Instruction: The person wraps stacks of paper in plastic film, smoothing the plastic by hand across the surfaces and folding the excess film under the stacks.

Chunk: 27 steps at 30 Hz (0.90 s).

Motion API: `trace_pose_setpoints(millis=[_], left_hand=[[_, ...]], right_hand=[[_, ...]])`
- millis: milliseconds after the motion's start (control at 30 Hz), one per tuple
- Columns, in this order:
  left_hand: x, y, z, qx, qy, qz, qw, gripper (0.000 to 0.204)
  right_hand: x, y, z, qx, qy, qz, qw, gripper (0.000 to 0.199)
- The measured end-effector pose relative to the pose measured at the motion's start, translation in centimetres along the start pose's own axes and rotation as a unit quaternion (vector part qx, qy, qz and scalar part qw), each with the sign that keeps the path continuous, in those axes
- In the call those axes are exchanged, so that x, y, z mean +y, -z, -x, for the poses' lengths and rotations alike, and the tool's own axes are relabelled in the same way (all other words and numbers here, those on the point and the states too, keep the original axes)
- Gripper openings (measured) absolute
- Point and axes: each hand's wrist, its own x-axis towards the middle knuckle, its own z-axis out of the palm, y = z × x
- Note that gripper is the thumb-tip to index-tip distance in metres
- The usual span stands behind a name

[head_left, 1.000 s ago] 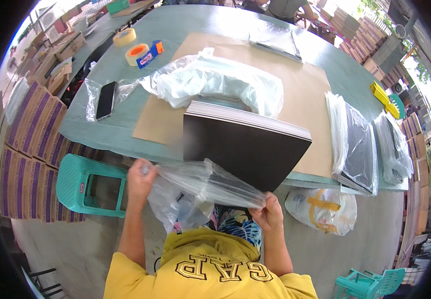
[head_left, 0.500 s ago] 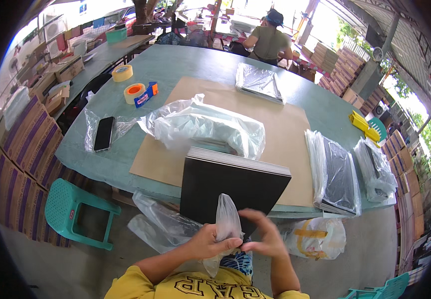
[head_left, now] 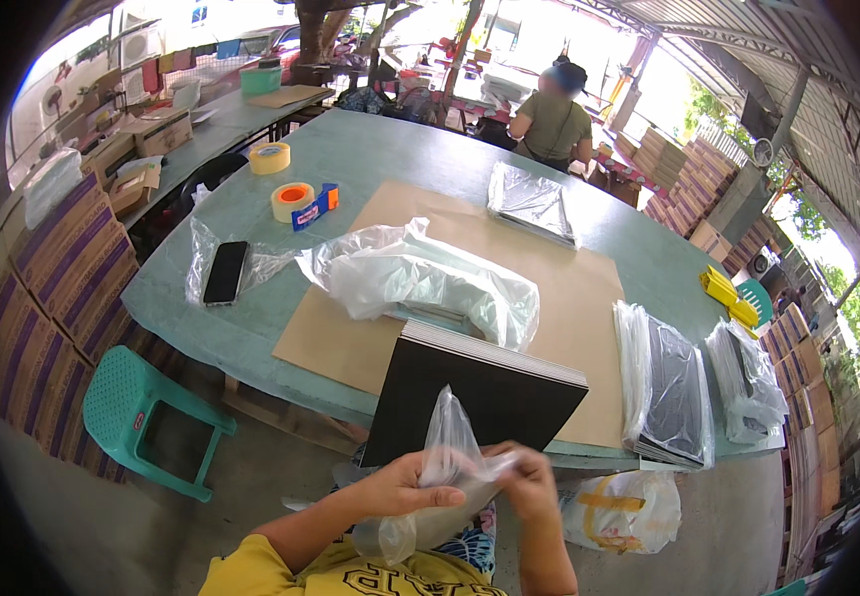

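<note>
My left hand (head_left: 410, 487) grips a thin clear plastic bag (head_left: 447, 437), its thumb lying across the film. On the bag's other side, my right hand (head_left: 529, 484) pinches the edge; its fingertips are a little blurred. The bag is stretched between both hands, and a loose end hangs below the left one. Just behind it, a thick stack of black boards (head_left: 479, 392) with pale edges stands tilted at the table's near edge. Beyond the stack, a crumpled clear plastic wrapping (head_left: 420, 273) lies on a brown cardboard sheet (head_left: 579, 298).
On the green table (head_left: 350, 149) are a phone (head_left: 226, 273), a tape roll (head_left: 270, 158), a blue tape dispenser (head_left: 315, 207) and wrapped black packs (head_left: 668, 387). A teal stool (head_left: 156, 407) stands left, a taped plastic bundle (head_left: 621, 512) below right. Another person (head_left: 554, 119) sits beyond.
My right hand has closed on the bag's edge, having been apart with its fingers spread. The bag is now pulled wider between my hands. The whole view has shifted slightly.
</note>
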Motion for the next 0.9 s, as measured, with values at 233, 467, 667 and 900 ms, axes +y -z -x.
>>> trace_pose_setpoints(millis=[233,467,667,900], left_hand=[[-1.0,1.0,-0.7,0.109,0.047,0.013,0.993,0.017],[-0.5,2.2,0.1,-0.003,0.071,0.044,0.997,0.022],[-1.3,3.7,0.9,-0.038,0.061,0.015,0.997,0.026],[1.8,3.5,0.8,-0.218,0.031,-0.053,0.974,0.032]], right_hand=[[2.1,-0.9,2.3,0.086,-0.283,-0.268,0.917,0.028],[2.0,1.4,2.0,-0.283,-0.094,-0.036,0.954,0.043],[3.4,5.9,3.7,-0.345,-0.104,-0.391,0.847,0.044],[2.2,3.9,3.4,-0.462,-0.296,0.469,0.692,0.053]])
